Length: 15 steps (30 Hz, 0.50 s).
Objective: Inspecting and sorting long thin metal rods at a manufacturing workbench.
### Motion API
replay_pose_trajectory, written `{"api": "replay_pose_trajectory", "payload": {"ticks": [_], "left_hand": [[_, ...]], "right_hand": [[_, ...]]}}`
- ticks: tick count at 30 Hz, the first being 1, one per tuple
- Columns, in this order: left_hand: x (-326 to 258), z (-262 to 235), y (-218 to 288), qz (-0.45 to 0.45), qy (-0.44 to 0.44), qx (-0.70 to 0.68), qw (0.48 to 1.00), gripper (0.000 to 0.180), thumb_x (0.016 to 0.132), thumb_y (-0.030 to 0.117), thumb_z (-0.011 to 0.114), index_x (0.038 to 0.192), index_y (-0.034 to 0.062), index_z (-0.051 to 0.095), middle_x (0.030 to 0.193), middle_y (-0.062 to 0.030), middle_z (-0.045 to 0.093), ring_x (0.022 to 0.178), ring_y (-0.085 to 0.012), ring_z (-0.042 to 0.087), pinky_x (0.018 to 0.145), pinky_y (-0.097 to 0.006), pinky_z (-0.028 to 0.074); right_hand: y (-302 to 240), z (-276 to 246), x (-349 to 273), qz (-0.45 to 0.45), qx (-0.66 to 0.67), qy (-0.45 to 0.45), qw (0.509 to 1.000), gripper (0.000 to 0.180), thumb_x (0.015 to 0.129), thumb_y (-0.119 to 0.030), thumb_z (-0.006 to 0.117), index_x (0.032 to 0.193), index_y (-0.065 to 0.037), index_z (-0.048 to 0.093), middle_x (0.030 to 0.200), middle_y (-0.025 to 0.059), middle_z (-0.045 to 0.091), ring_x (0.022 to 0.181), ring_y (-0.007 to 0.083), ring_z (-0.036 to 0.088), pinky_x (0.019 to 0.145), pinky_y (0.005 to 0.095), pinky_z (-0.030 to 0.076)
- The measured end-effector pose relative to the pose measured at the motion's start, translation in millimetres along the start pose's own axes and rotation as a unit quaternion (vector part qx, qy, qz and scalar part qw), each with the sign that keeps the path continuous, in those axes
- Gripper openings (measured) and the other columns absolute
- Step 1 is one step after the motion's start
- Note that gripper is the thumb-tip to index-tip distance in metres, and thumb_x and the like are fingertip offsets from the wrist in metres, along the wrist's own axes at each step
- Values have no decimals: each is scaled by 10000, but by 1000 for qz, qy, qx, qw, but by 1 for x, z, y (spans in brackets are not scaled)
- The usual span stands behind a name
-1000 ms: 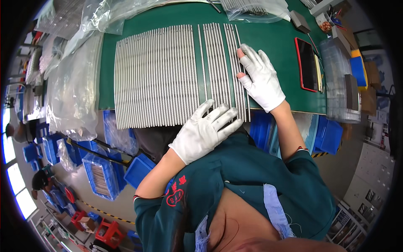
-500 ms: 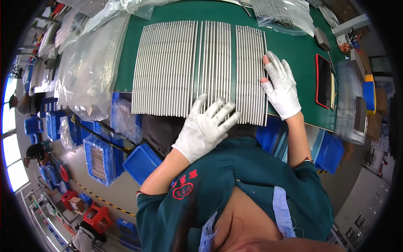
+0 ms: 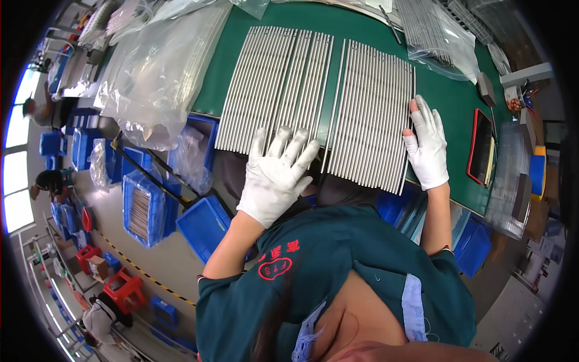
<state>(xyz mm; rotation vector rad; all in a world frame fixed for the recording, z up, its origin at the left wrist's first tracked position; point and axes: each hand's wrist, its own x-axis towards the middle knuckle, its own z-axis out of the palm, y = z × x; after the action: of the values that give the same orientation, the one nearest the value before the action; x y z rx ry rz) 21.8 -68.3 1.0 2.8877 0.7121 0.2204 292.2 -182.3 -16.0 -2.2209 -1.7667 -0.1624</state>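
Slim silver metal rods lie side by side on the green tabletop in two main groups. The left group of rods (image 3: pixel 256 84) has narrow gaps on its right side. A wider green strip parts it from the right group of rods (image 3: pixel 373 114), whose leftmost rod stands slightly apart. My left hand (image 3: pixel 271 175), in a white glove with greyed fingertips, rests spread over the near ends of the left group. My right hand (image 3: pixel 429 148), gloved with two bare fingertips showing, lies with fingers stretched along the right edge of the right group. Neither hand grasps a rod.
Clear plastic bags (image 3: pixel 157 78) cover the table's left side. Bagged rods (image 3: pixel 431 36) lie at the far right, and a red-edged phone (image 3: pixel 480 146) sits right of my right hand. Blue bins (image 3: pixel 204 226) stand below the table's front edge. People work at far left.
Rods from the middle group have joined the right group, which is now wider. My left hand has shifted left to the left group's near ends. The whole view has turned somewhat.
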Motion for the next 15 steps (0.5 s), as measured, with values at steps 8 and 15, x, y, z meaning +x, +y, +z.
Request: {"api": "replay_pose_trajectory", "payload": {"ticks": [8, 15], "left_hand": [[-5, -9, -9, 42, 13, -43, 998, 595, 615, 289, 687, 1148, 128, 479, 1175, -115, 465, 1106, -291, 418, 960, -493, 277], [-17, -7, -40, -77, 33, 27, 996, 664, 635, 259, 678, 1226, 110, 416, 1225, -122, 435, 1142, -326, 378, 1000, -484, 227]], "right_hand": [[-2, -1, 1, 6, -2, -7, 1000, 522, 874, -373, 396, 1274, -40, 366, 1283, 175, 391, 1186, 310, 367, 1017, 442, 237], [0, 2, 1, -3, 0, 14, 1000, 513, 877, -374, 396, 1264, -37, 381, 1279, 165, 403, 1166, 316, 396, 1005, 445, 262]]}}
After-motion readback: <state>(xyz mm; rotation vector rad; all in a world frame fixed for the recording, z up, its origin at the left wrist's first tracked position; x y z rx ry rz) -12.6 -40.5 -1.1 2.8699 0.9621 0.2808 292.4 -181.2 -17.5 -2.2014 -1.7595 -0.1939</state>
